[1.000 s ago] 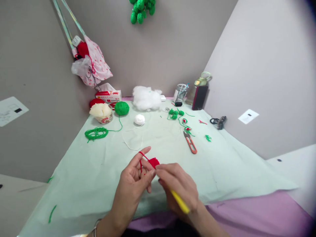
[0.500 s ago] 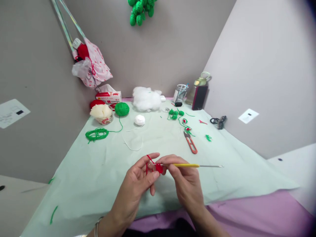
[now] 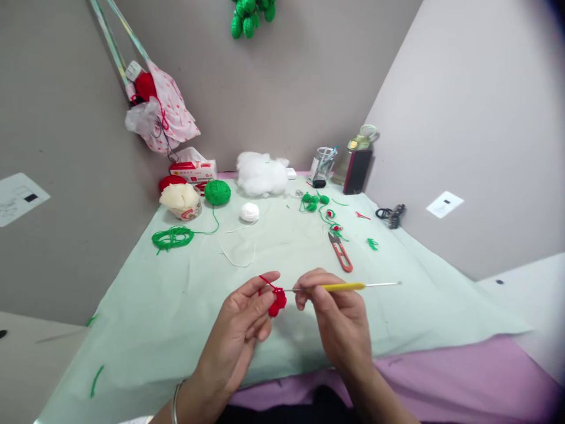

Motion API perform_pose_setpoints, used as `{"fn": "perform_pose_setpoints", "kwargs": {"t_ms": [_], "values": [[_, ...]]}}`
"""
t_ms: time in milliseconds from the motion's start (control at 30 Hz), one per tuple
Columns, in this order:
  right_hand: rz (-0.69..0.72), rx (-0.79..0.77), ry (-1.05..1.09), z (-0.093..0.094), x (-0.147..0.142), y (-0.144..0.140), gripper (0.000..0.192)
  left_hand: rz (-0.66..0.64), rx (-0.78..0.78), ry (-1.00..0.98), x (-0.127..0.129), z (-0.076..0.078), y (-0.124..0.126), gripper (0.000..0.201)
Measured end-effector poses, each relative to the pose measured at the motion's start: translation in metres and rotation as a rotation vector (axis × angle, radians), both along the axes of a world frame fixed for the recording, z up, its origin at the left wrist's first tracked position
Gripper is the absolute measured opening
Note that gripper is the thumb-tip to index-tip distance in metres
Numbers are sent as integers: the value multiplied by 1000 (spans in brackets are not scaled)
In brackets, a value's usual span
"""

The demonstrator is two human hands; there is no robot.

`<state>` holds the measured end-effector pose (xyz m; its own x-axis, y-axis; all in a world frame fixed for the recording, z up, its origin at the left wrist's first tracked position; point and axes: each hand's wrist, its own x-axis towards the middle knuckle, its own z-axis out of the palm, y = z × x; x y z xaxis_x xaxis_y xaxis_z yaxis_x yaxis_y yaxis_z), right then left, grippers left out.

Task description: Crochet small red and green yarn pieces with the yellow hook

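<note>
Hook: crochet hook point(image 3: 342, 287), held above the green sheet point(image 3: 397, 294) near the front edge, between the two hands and a little to the right.
Hook axis: long axis runs nearly level, left to right; the thin metal working end points left into the red piece point(image 3: 277, 301), the other bare metal end points right and pokes out well past the hand.
Hook grip: yellow sleeve in the middle, showing just right of the fingers.
Right hand: right hand point(image 3: 338, 321) has its fingers curled in close, thumb and forefinger pinched on the hook near the left end of the yellow sleeve; remaining fingers folded under.
Left hand: left hand point(image 3: 241, 330) is half closed, thumb and fingertips pinched on the red piece; forefinger stretched out with a strand of red yarn point(image 3: 265, 281) lying over it.
Red piece: small, round, crocheted; it hangs at the left fingertips, touching the hook's tip.
Gap: the two hands are near each other but apart, joined only by hook and red piece.
Wrist: a bangle point(image 3: 175, 400) sits on the left wrist.
Nearby: snips point(image 3: 342, 253) with orange handles lie on the sheet beyond the right hand, well apart from it; loose white thread point(image 3: 238, 256) lies beyond the left hand.
</note>
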<state>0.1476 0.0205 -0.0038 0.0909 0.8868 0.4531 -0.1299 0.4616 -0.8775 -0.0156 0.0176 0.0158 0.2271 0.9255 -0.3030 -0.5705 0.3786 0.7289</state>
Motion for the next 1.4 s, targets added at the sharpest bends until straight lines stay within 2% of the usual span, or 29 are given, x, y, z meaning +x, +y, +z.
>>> {"fn": "perform_pose_setpoints", "kwargs": {"t_ms": [67,200,300,400,467,533,600,633,733,800,833,867,1000,1067,1133,1233,1300,1333,1400], "values": [[46,-9,-11,3,-3,2,17,-13,72,68,1,-1,-2,33],[-5,38,-130,5,-8,-2,18,7,111,132,3,-4,-4,37],[-108,205,-347,0,-9,-8,25,45,79,93,5,-6,-2,45],[-171,344,-487,-5,-6,-10,33,-23,-26,-24,4,-8,2,48],[-173,270,-416,-5,-2,-7,29,-64,-92,-92,1,-9,4,45],[-139,114,-233,-2,1,-3,23,-57,-104,-111,-1,-9,5,43],[-73,-2,-79,1,2,-1,22,-30,-51,-70,-1,-10,3,45],[-53,-3,-73,2,1,-2,22,-11,-4,-32,0,-10,1,47],[-125,203,-359,-2,-4,-8,25,52,119,87,6,-12,-4,58],[-200,370,-520,-7,-8,-12,37,42,117,106,8,-13,-6,60],[-211,397,-522,-8,-9,-14,40,18,96,94,8,-12,-6,59],[-199,367,-475,-8,-9,-14,39,-10,69,71,7,-11,-5,57],[-20,32,-144,-1,-5,-8,20,-106,-12,-38,-2,-2,-1,46],[24,-34,-80,4,-1,-6,22,-128,-24,-51,-5,2,-2,43],[-18,19,-181,6,1,-8,22,-98,6,-7,-5,4,-4,44],[-109,300,-512,2,0,-14,24,16,72,76,-2,2,-9,54],[-122,450,-640,-2,-1,-17,29,22,46,42,-1,-1,-9,58],[-131,464,-647,-3,-2,-17,31,-10,8,-1,-1,-2,-8,58],[-142,365,-535,-4,-3,-16,30,-83,-76,-86,-4,-4,-5,50]]}}
